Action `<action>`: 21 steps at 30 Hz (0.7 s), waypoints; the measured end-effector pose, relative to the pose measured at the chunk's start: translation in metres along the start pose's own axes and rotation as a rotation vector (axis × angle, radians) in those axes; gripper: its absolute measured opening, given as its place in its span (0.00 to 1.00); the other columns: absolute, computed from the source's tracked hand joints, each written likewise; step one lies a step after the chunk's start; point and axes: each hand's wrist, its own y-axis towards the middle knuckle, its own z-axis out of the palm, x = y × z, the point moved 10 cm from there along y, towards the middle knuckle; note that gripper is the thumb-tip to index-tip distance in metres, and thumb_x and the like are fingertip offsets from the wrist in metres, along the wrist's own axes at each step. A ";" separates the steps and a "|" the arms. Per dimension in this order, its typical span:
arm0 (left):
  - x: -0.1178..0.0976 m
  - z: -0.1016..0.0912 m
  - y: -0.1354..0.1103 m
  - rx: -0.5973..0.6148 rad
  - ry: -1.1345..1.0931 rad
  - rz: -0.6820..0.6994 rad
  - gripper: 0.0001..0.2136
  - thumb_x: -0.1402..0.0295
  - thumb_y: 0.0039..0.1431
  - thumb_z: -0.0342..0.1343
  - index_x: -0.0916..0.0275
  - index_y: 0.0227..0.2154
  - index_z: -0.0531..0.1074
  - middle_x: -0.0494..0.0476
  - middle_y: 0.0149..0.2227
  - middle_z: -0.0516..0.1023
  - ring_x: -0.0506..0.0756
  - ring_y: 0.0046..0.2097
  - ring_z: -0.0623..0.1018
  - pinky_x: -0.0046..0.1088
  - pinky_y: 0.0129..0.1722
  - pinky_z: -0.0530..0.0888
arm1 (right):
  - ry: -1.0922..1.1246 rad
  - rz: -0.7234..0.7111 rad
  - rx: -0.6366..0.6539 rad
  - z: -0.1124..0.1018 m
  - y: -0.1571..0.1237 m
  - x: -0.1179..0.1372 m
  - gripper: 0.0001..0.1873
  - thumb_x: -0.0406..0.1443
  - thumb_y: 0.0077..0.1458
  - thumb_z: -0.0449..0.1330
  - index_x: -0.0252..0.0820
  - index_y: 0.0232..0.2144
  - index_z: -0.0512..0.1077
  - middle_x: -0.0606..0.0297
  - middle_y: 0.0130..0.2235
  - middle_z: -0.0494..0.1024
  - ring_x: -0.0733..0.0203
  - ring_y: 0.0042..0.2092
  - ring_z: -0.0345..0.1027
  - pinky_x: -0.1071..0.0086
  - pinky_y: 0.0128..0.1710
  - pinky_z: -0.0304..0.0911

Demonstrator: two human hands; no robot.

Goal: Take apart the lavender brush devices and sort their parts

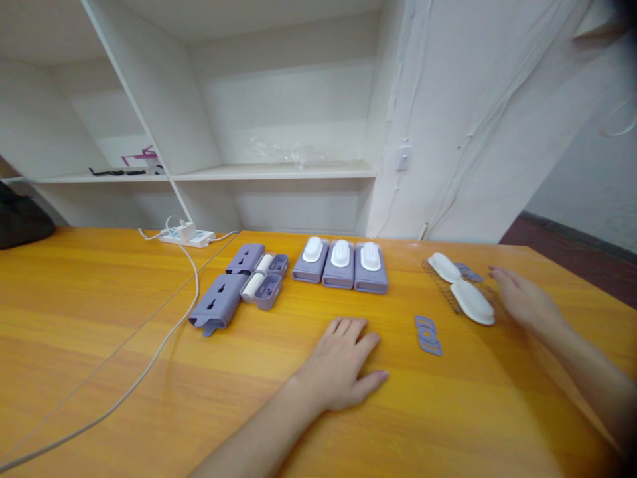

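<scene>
My left hand [344, 365] lies palm down on the wooden table, its fingers spread and nothing in it. At the right, my right hand [522, 297] is slightly blurred; its fingers stretch leftward beside a flat lavender piece [468, 272], with no object visible in them. Close to those fingers are two white oval shells [472, 303], by a brownish wire-like mesh [442, 285]. Between my hands lies another flat lavender piece with cut-out openings [428, 335]. Beyond my left hand, three lavender boxes [339, 276] stand in a row, each topped by a white oval part [341, 253].
Left of the row are lavender housings with keyhole slots [219, 302], white cylinders [254, 285] and small lavender cups [269, 292]. A white power strip [186, 236] sits at the back; its cable [164, 355] crosses the table's left side. White shelving [279, 171] stands behind the table.
</scene>
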 end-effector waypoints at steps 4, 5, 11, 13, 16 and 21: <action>0.000 0.001 0.001 -0.003 0.002 0.005 0.20 0.53 0.61 0.49 0.59 0.51 0.64 0.61 0.55 0.64 0.61 0.54 0.65 0.42 0.55 0.63 | -0.013 -0.070 -0.152 -0.034 -0.032 0.038 0.25 0.49 0.59 0.44 0.43 0.47 0.71 0.56 0.44 0.77 0.48 0.46 0.69 0.61 0.40 0.61; 0.000 0.001 0.000 -0.004 0.003 0.005 0.20 0.53 0.61 0.49 0.59 0.52 0.64 0.61 0.55 0.64 0.62 0.54 0.65 0.42 0.55 0.63 | 0.006 -0.161 -0.166 -0.040 -0.046 0.059 0.23 0.48 0.59 0.46 0.41 0.44 0.72 0.56 0.41 0.77 0.51 0.44 0.70 0.62 0.40 0.61; -0.001 0.002 0.001 0.000 0.007 0.004 0.20 0.53 0.61 0.49 0.59 0.52 0.64 0.61 0.55 0.65 0.62 0.54 0.65 0.42 0.54 0.63 | 0.012 -0.517 0.144 -0.024 -0.136 0.166 0.17 0.43 0.55 0.53 0.41 0.43 0.70 0.58 0.39 0.74 0.52 0.42 0.68 0.63 0.43 0.62; -0.001 0.001 0.001 -0.001 0.011 0.003 0.20 0.54 0.61 0.49 0.59 0.52 0.64 0.62 0.55 0.64 0.62 0.54 0.65 0.42 0.54 0.63 | 0.016 -0.548 0.286 -0.011 -0.154 0.178 0.17 0.33 0.51 0.54 0.42 0.44 0.70 0.59 0.38 0.73 0.55 0.40 0.69 0.65 0.42 0.62; -0.001 0.001 0.001 -0.002 0.012 0.001 0.21 0.53 0.62 0.49 0.59 0.52 0.64 0.62 0.55 0.64 0.62 0.54 0.65 0.42 0.54 0.63 | 0.060 -0.547 0.403 0.000 -0.162 0.180 0.23 0.26 0.45 0.51 0.42 0.44 0.70 0.60 0.39 0.73 0.58 0.40 0.69 0.67 0.43 0.62; -0.001 0.002 0.001 0.002 0.007 0.003 0.21 0.54 0.61 0.49 0.59 0.52 0.64 0.61 0.55 0.64 0.62 0.54 0.65 0.42 0.55 0.63 | 0.139 -0.499 0.331 -0.018 -0.139 0.170 0.25 0.30 0.46 0.51 0.41 0.48 0.70 0.59 0.43 0.77 0.55 0.43 0.71 0.66 0.43 0.63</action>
